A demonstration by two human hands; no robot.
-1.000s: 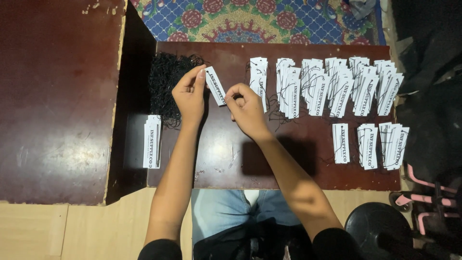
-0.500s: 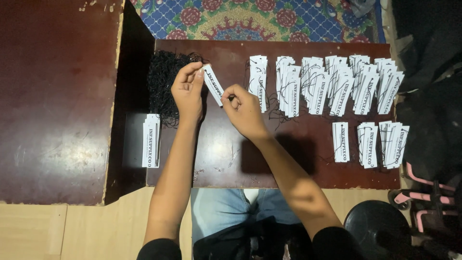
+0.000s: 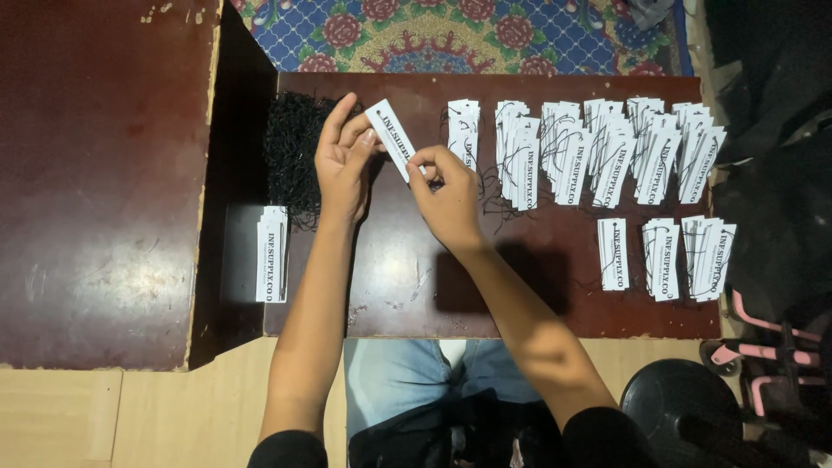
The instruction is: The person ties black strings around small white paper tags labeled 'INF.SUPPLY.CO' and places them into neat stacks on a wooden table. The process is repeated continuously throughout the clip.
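So both hands are on 1 white paper tag (image 3: 392, 139), held up just above the dark reddish-brown counter (image 3: 407, 277), near its back-left part. The tag is a narrow white rectangle with black lettering running along its length, tilted so its top end leans left and away. There's a small dark dot near that top end, probably a punched hole, but it's too small to be sure.

The left hand (image 3: 342, 160) has its grip closed on the upper part of the tag, thumb and fingers pinching the edge, index finger sticking out straight. The right hand (image 3: 446, 195) pinches the lower end of the same tag between thumb and fingertips, narrow grip, and some thin black thread seems to trail around those fingers.

Just left of the left hand sits a tangled pile of black strings (image 3: 295, 156), right at the counter's left edge. Down and further left, a small stack of plain tags (image 3: 272, 254) lies flat in the dark gap between the 2 wooden tops.

To the right of the hands, a long row of tag bundles (image 3: 598, 147) runs along the back of the counter, fanned and overlapping, with black threads poking out. Nearer the front right there are 3 more tag stacks (image 3: 666, 257) side by side.
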